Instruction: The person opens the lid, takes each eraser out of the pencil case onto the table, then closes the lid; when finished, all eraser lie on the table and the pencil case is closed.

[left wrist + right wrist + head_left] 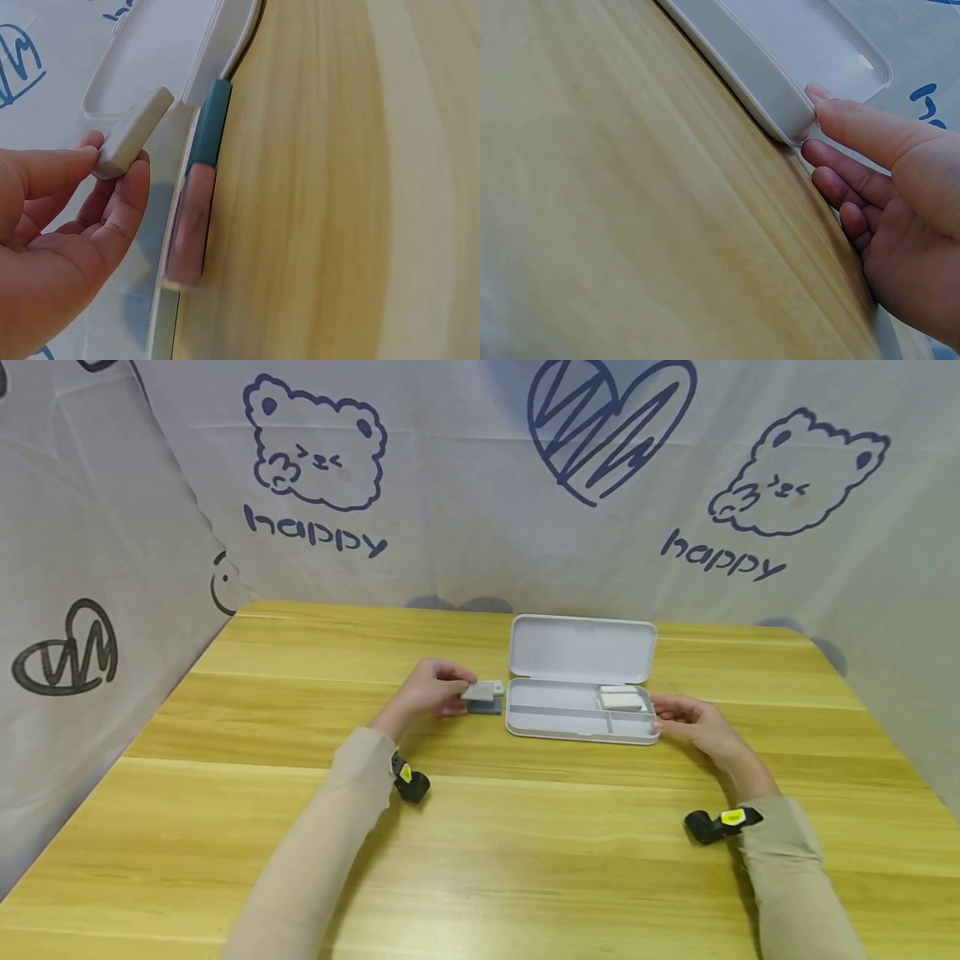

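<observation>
My left hand point(435, 687) pinches a small white block, which looks like an eraser point(135, 135), between thumb and fingers, above the table and just left of the pencil case. Open and white, the pencil case point(558, 724) has its lid point(583, 650) tilted back and a divided tray. Several white blocks point(621, 699) lie in its back compartment at the right. My right hand point(697, 724) holds the case's right end, thumb at the rim point(806, 112) and fingers low on the outside. A teal block point(210, 124) and a pink block point(191, 225) lie end to end below my left hand.
The wooden table point(562, 860) extends in front of the case and to both sides. Behind it hangs a white cloth point(457, 485) with printed bears and hearts. Both wrists wear a small black camera point(411, 783).
</observation>
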Available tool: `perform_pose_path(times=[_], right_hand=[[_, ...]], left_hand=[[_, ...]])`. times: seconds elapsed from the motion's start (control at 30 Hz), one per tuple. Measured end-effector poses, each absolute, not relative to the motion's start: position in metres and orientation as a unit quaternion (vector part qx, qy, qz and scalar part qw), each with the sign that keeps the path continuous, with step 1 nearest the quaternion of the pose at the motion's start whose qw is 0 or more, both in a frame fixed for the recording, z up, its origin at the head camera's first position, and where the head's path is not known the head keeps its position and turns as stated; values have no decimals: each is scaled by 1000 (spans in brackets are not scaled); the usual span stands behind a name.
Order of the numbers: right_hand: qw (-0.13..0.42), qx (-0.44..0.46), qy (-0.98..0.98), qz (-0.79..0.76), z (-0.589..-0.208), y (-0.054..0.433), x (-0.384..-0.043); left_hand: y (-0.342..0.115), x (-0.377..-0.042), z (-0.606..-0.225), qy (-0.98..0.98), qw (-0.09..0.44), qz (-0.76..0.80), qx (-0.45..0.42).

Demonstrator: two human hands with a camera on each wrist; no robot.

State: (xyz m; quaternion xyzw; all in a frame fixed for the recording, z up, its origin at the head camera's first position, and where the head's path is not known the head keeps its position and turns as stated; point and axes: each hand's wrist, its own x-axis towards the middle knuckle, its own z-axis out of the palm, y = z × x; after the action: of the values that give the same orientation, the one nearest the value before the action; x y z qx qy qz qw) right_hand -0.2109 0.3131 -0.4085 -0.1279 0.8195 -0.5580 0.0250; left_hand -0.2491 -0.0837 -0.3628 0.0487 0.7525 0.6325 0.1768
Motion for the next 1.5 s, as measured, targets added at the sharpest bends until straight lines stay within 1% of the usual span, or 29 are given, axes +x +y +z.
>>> perform_pose_path(times=[0.2, 0.33, 0.57, 0.9, 1.0, 1.17, 1.33, 1.5], right_hand=[[25, -126, 822, -555, -408, 314, -211], [26, -123, 824, -553, -408, 313, -211], [23, -124, 825, -552, -408, 314, -211], [28, -119, 824, -553, -405, 311, -208], [29, -117, 825, -551, -404, 311, -208], [30, -106, 835, -539, -404, 312, -208], [29, -113, 829, -546, -404, 312, -208], [28, -119, 826, -550, -405, 312, -209]], left_hand=[[-96, -248, -365, 768, 149, 618, 82], [-106, -246, -366, 797, 130, 580, 102], [-124, -245, -368, 816, 131, 554, 96], [-146, -244, -372, 799, 127, 581, 94], [-153, -245, -373, 796, 132, 584, 87], [-161, -245, -374, 778, 157, 605, 66], [-164, -244, -375, 763, 182, 619, 43], [-164, -244, -375, 757, 192, 623, 33]])
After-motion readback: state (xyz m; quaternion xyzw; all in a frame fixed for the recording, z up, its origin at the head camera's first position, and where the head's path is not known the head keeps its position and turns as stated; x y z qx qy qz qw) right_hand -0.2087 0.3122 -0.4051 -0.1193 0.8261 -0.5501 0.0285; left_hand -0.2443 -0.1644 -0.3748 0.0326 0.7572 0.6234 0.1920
